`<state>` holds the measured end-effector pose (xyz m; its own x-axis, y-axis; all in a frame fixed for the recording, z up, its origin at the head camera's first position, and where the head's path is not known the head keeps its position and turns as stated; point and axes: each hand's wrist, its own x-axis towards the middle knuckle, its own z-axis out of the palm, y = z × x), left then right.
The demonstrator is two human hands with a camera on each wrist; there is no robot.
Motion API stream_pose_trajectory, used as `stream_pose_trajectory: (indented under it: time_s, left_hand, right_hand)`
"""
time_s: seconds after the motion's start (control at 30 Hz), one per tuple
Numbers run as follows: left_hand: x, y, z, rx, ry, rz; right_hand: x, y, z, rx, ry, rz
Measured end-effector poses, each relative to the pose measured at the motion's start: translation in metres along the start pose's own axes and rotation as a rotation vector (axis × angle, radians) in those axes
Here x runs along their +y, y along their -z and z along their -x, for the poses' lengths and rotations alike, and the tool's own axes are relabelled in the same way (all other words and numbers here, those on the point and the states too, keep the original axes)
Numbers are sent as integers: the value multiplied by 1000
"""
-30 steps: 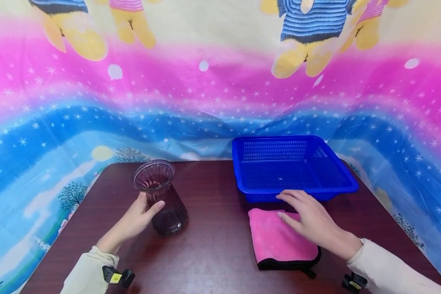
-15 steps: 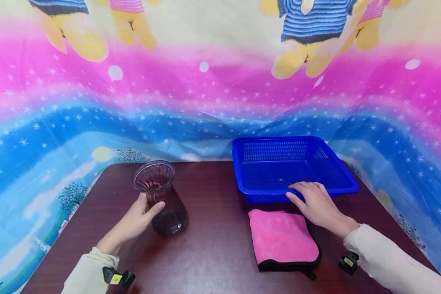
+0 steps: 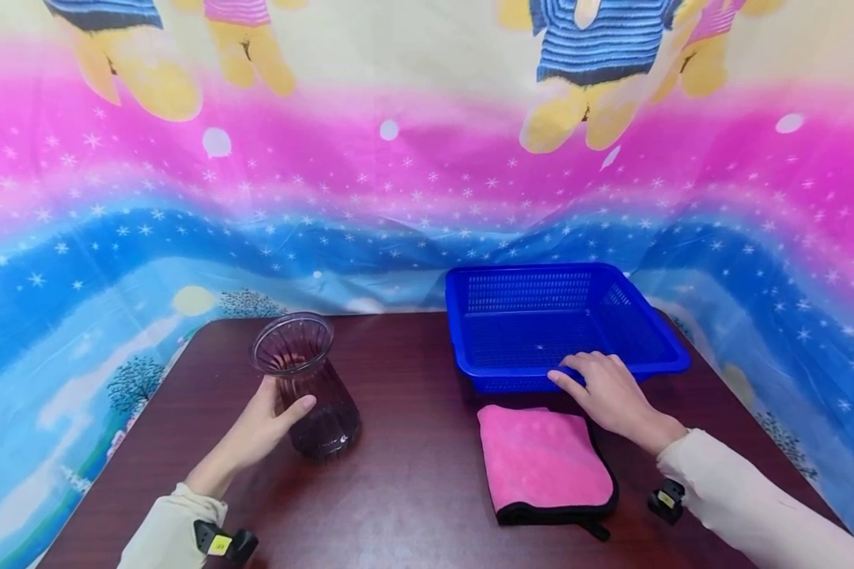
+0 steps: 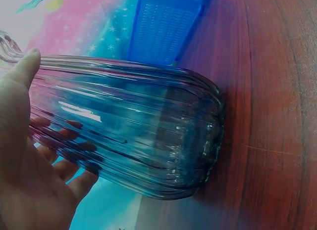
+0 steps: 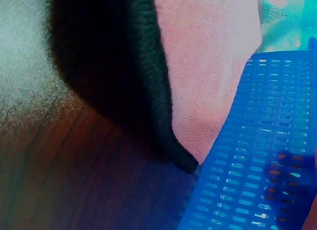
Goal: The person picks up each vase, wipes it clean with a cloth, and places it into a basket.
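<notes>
A purplish ribbed glass vase (image 3: 322, 411) with a flared rim stands on the left of the table. My left hand (image 3: 262, 423) grips it just below the neck, thumb on the near side; in the left wrist view the fingers (image 4: 81, 183) wrap the far side of the vase (image 4: 129, 126). On the right, my right hand (image 3: 608, 395) pinches the front rim of a blue plastic basket (image 3: 498, 370), thumb outside and fingers over the edge. Finger shapes show through the slotted basket wall (image 5: 247, 165) in the right wrist view.
A folded pink cloth (image 3: 544, 458) with black edging lies just in front of the basket, beside my right wrist. Everything stands on a dark reddish-brown table (image 3: 398, 490). A printed curtain (image 3: 370, 197) hangs close behind the table's back edge.
My right hand has moved from over the pink cloth up and right to the basket's front rim, where it has taken hold. The left hand keeps its grip on the vase.
</notes>
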<state>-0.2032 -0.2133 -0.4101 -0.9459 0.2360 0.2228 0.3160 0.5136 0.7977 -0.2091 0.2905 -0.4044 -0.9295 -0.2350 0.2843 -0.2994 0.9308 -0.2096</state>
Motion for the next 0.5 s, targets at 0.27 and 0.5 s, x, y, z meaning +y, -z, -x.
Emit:
stream_pose_trajectory:
  time_s: [0.27, 0.5]
  left_hand:
    - [-17, -5, 1, 9, -3, -2]
    - [-20, -9, 1, 63, 5, -92]
  right_hand:
    - [0, -1, -1, 5, -2, 0]
    - [0, 0, 1, 10, -7, 7]
